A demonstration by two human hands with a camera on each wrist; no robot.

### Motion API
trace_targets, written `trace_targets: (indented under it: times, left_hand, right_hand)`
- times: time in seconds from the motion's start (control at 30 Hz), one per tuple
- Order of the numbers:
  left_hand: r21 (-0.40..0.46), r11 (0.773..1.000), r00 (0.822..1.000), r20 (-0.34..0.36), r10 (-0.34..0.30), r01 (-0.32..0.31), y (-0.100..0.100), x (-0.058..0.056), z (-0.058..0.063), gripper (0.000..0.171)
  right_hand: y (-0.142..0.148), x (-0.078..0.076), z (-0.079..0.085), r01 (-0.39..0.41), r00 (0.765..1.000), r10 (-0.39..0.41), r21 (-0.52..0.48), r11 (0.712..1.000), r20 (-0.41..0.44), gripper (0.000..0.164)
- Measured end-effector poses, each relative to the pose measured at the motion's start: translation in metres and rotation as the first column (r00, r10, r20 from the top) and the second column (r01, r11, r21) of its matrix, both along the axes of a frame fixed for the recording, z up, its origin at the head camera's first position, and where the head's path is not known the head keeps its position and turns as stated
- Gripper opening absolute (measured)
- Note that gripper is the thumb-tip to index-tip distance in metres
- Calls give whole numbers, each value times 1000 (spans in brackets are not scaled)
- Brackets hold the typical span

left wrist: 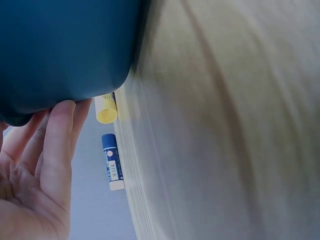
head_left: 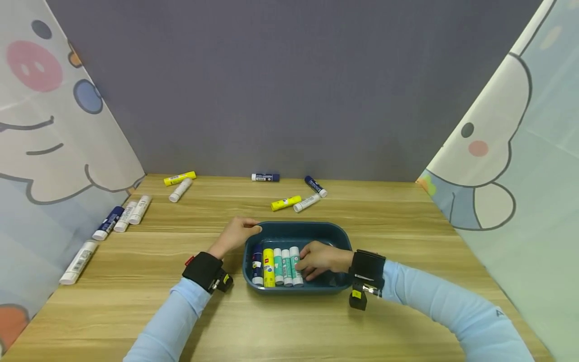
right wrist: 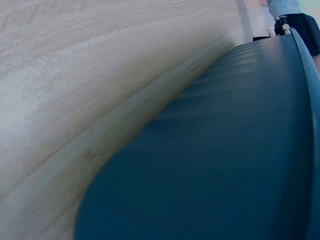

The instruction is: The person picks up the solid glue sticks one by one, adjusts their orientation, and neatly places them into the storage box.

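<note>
A dark teal plastic bin (head_left: 296,290) sits on the table, its outer wall close up in both wrist views. Inside its left half, glue sticks stand in a row: a navy one (head_left: 257,266), a yellow one (head_left: 268,266) and three green-and-white ones, the rightmost glue stick (head_left: 295,259) beside my right hand. My left hand (head_left: 235,235) holds the bin's rim at the far left corner; in the left wrist view its fingers (left wrist: 57,145) lie against the outer wall. Reaching into the bin, my right hand (head_left: 321,259) pinches the rightmost green-and-white glue stick. The right wrist view hides those fingers.
Behind the bin lie a yellow glue stick (head_left: 286,202), a white one (head_left: 307,203) and two navy ones, including one (head_left: 265,177) by the back wall (head_left: 289,90). More lie at the back left and along the left edge, among them a white glue stick (head_left: 79,262).
</note>
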State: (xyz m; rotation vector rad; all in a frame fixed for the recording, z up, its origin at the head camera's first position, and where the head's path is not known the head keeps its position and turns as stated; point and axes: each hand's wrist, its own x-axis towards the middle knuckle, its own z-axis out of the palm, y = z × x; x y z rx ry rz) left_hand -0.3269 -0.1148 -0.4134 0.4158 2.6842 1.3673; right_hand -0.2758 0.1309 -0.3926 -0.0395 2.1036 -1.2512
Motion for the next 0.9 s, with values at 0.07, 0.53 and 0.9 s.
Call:
trace_targets:
  times: [0.07,0.53,0.9]
  left_hand:
    - [-6,1000,1000,3,4,-4,0,0,0,27]
    - [-2,1000,1000,8,3,-3,0,2,1,27]
    - [-11,1000,1000,13,8,-8,0,0,1,27]
  right_hand:
    - [0,0,0,2,1000,-2,8,1000,2,34]
    - [4,1,6,-23,1000,23,5,1000,11,36]
    - [8,2,25,-52,999,52,-8,999,-12,43]
